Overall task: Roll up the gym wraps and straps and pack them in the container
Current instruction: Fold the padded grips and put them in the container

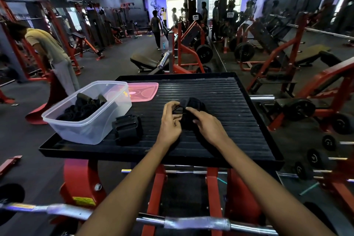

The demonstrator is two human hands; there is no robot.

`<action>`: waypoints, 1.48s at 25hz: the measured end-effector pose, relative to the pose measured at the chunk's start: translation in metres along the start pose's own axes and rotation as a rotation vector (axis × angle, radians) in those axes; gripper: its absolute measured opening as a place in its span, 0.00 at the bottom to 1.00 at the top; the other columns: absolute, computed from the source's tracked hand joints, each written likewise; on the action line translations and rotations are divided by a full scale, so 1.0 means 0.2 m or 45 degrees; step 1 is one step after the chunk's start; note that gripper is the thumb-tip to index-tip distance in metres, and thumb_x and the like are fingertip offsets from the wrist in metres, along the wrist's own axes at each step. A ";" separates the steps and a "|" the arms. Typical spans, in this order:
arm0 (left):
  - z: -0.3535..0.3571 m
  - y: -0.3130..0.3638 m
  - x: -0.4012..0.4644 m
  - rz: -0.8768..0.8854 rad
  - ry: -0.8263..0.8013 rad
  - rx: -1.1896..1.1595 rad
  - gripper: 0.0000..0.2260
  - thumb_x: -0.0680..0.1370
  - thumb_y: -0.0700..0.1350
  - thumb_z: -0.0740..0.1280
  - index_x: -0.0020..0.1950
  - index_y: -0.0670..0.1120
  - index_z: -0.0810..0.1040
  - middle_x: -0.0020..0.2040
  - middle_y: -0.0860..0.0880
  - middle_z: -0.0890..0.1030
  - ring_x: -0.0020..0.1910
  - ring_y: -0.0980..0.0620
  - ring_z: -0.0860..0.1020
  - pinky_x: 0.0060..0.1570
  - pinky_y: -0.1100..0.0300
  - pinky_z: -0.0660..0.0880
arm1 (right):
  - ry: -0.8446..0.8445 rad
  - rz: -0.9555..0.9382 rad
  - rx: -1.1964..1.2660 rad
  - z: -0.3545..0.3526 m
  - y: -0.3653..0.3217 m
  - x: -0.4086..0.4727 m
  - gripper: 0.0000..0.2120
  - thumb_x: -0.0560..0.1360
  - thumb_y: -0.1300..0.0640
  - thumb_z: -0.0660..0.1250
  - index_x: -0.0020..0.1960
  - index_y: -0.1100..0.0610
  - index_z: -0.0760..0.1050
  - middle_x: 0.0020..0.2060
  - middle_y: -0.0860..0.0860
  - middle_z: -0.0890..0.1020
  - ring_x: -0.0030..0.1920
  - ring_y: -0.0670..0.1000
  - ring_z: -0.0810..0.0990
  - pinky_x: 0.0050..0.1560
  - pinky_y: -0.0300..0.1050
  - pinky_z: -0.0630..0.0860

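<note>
Gym machines in red and black fill the background, with a person in a beige shirt (46,44) bending at the far left of the frame and several others standing near the bright doorway at top centre. Across the middle lies a black ribbed surface (220,92) with a raised rim, mounted on a red frame.

On its left part stands a clear plastic container (90,120), open, with several dark rolled wraps (84,107) lying inside. Behind it, touching its far right corner, a pink lid (142,91) lies flat. Just right of the container's near corner sits a black strap (127,129) with a buckle, bundled up on the surface.

Right of that, at the centre of the frame, the left hand (170,120) has its fingers curled and pinching the edge of a black wrap (191,110). The right hand (207,123) grips the same wrap from the other side, index finger lying over the top. How far it is rolled cannot be told.

Along the bottom edge runs a chrome barbell (191,223), in front of both forearms.
</note>
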State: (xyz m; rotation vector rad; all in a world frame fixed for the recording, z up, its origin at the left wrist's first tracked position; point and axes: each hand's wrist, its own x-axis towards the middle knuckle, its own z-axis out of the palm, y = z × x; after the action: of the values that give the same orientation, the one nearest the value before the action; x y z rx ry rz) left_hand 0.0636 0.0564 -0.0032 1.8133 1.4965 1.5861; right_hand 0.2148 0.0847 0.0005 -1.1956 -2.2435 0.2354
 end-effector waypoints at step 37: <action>-0.03 0.06 -0.02 -0.191 0.252 -0.276 0.28 0.74 0.61 0.53 0.48 0.36 0.76 0.44 0.41 0.79 0.44 0.55 0.77 0.46 0.56 0.69 | 0.339 0.311 1.366 -0.50 -0.29 0.38 0.07 0.77 0.66 0.62 0.48 0.54 0.71 0.39 0.47 0.75 0.37 0.45 0.73 0.37 0.37 0.70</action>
State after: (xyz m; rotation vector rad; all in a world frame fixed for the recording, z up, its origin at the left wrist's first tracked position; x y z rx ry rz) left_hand 0.0657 0.0460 0.0061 1.4291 1.4392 1.8160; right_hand 0.1987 0.1019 0.1377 -0.7969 -1.3542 1.1249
